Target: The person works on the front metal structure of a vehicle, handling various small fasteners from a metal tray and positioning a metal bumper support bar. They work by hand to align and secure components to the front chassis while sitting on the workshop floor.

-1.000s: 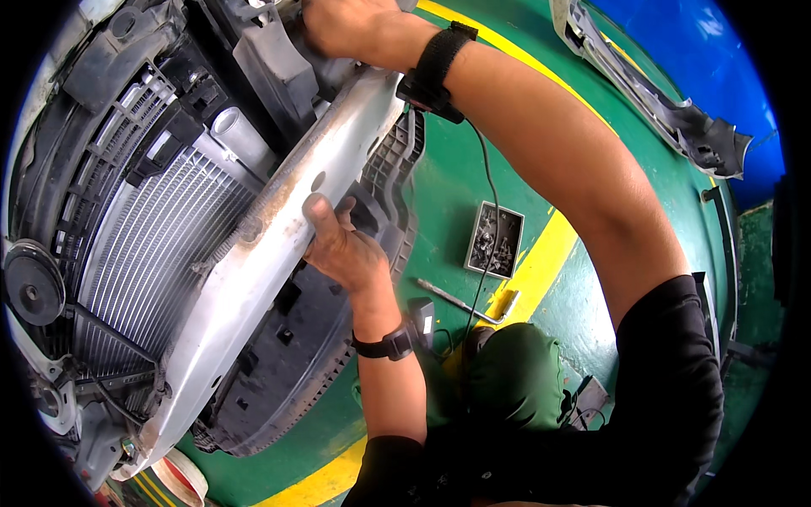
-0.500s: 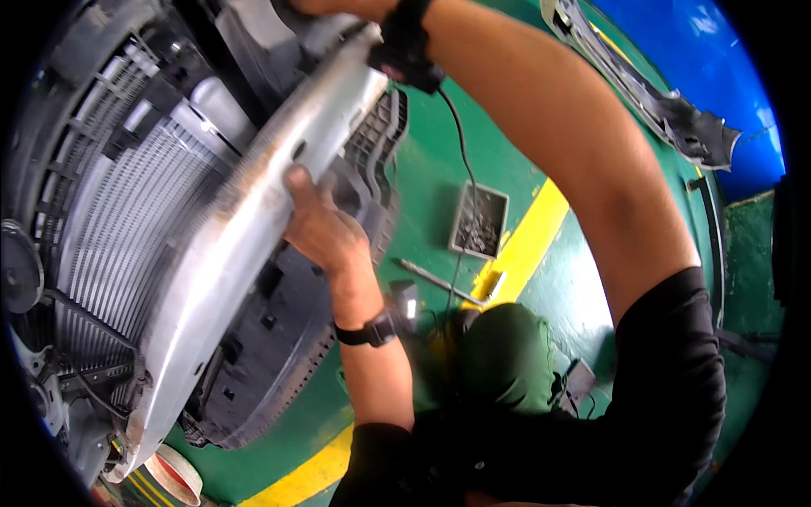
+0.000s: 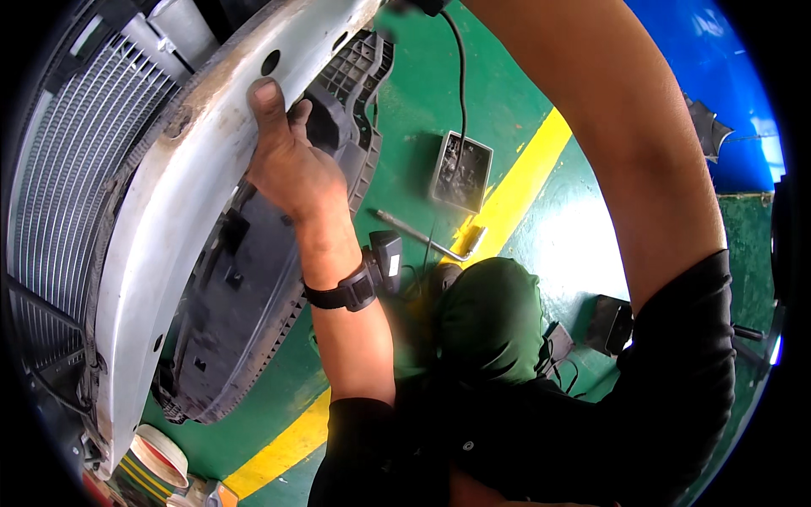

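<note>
My left hand grips a long, scuffed silver beam, thumb on its face below an oval hole and fingers curled round the edge. The beam runs diagonally up the left side, in front of a finned radiator. Beneath and beside it is a black plastic panel with a ribbed edge. My right arm stretches up past the top edge, so that hand is out of sight; a black cable hangs down beside it.
On the green, yellow-striped floor are a tray of small metal fasteners, an L-shaped wrench, a black box and a round white-and-red container. A blue panel stands at upper right, and my green-covered knee is below.
The whole scene has shifted up and left in the view. My right hand has passed out beyond the top edge. My left hand stays on the beam below the hole.
</note>
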Demonstrator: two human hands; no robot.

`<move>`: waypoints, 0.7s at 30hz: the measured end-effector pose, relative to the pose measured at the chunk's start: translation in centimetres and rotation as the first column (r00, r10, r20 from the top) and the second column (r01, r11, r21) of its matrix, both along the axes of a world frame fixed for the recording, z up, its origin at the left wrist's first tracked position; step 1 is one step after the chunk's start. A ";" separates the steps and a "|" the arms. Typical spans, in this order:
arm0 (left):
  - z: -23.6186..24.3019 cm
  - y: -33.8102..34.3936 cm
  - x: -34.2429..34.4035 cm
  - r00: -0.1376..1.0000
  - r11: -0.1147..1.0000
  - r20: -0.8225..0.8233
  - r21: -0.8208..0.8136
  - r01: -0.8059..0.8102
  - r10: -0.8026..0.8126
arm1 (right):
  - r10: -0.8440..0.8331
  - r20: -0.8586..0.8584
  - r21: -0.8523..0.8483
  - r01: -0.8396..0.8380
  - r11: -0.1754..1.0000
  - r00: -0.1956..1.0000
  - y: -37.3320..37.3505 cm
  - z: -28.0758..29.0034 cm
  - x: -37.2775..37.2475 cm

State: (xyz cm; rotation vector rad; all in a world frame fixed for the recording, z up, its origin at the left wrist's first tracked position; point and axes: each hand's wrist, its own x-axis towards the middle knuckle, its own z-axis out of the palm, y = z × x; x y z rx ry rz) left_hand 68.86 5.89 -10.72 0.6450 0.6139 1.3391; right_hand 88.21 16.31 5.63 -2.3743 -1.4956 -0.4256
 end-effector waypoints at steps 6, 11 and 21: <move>-0.6 0.3 0.3 0.999 0.997 0.035 -0.061 -0.040 0.042 | -0.013 0.085 -0.138 0.025 0.990 0.996 -0.7 0.7 -1.5; -0.3 0.2 0.0 0.998 0.997 0.049 -0.072 -0.034 0.038 | 0.181 0.288 -0.297 -0.092 0.950 0.940 0.0 0.6 -0.2; -0.8 -0.2 0.6 0.997 0.999 0.076 -0.045 0.004 -0.001 | 0.133 0.234 -0.026 -0.130 0.991 0.963 -1.4 -0.9 1.0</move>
